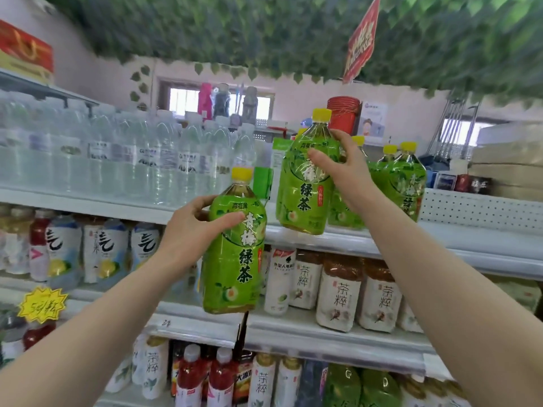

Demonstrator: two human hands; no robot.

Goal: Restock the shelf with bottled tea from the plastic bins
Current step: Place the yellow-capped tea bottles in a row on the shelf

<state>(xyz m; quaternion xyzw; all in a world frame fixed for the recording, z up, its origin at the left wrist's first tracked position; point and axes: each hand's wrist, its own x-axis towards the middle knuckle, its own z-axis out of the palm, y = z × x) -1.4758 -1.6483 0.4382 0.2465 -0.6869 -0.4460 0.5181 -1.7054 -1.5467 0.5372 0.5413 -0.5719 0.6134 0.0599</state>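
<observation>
1. Holding one green tea bottle in each of our hands, we face the drink shelves.
2. Our left hand [191,227] grips a bottle [233,254] round its shoulder, thumb across the label and fingers curled behind; the bottle hangs upright in the air in front of the middle shelves, touching none of them.
3. Our right hand [343,168] grips a second bottle [304,183] high on its body, thumb on the front and fingers wrapped over the far side.
4. That bottle tilts a little, its base at the front edge of the upper shelf [440,239]; we cannot tell whether it rests there.
5. Just to its right on the same shelf stand more green tea bottles [407,177] with yellow caps, close together and partly hidden behind our right wrist.
6. To the left, a higher shelf carries a packed row of clear water bottles [123,154].
7. Below the upper shelf, white-labelled tea bottles [340,295] stand side by side.
8. At the left edge, a yellow starburst price tag [42,305] hangs on a shelf front.
9. Red-capped drinks [191,374] line the lowest shelf in view, and leafy greenery [264,27] covers the ceiling.
</observation>
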